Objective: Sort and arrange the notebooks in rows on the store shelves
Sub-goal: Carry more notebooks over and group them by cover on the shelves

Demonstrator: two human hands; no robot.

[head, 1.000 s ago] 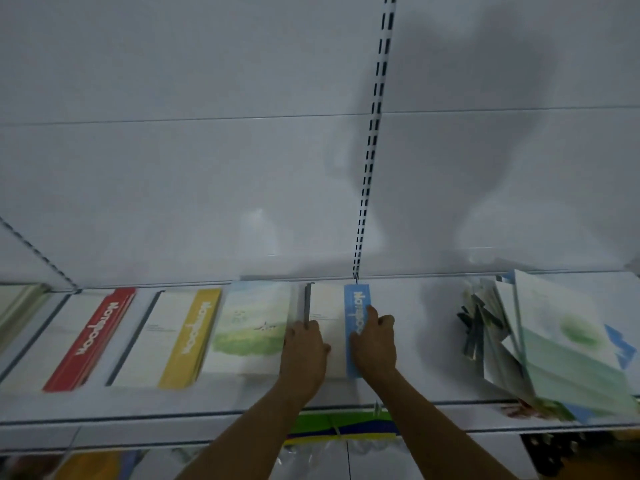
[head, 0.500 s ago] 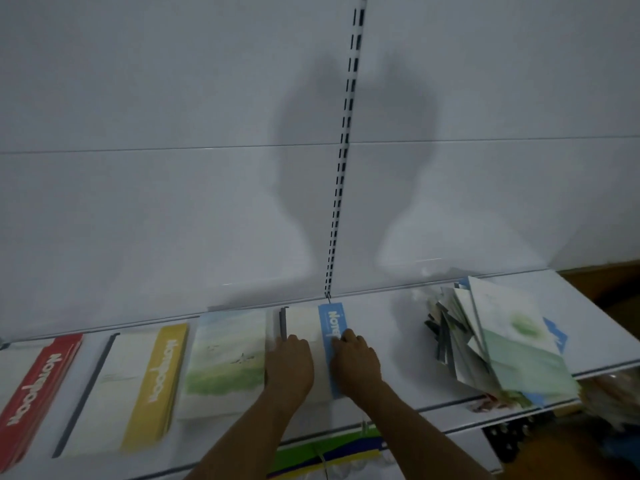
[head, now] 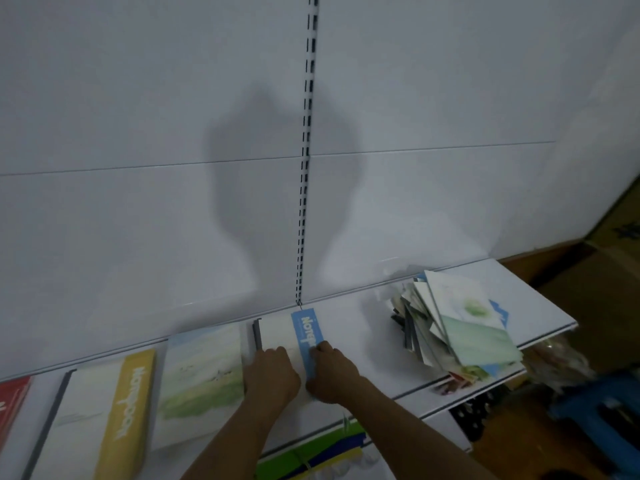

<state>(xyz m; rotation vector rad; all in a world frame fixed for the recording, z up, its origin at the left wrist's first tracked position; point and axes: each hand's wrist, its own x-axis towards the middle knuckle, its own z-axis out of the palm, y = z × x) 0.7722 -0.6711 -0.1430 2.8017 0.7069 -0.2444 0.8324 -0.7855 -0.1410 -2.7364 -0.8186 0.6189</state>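
Blue-band notebook (head: 306,332): flat on the white shelf (head: 360,327), just under the slotted upright; pale cover, dark grey spine at its left edge, light-blue strip down its right side with white lettering, partly hidden, reading "Note…"
Left hand (head: 272,372): lies palm down on the pale part of that cover, fingers (head: 277,351) slightly curled and pressing, gripping nothing
Right hand (head: 330,374): rests on the blue strip and the cover's right edge, fingers bent close together; whether they pinch the edge cannot be told
Landscape notebook (head: 202,372): just left of the hands, smooth cover with a soft watercolour of pale sky over green field
Yellow-band notebook (head: 93,420): further left, same pale cover and grey spine, yellow strip with "Notebook" in white
Red-band notebook (head: 12,407): at the left edge of view, mostly cut off
Unsorted pile (head: 457,327): well apart to the right on the same shelf, thin notebooks fanned and tilted, top cover pale green with a green blot, blue corners poking out
Shelf: glossy white panel, thin dark front lip
Back wall (head: 138,133): plain white panels, horizontal seam, a head-and-shoulders shadow on it
Slotted upright (head: 306,150): white strip with black slots, vertical
Lower shelf (head: 311,455): green, blue and yellow covers showing
Right side: brown cardboard boxes (head: 599,265); a blue object below, blurred
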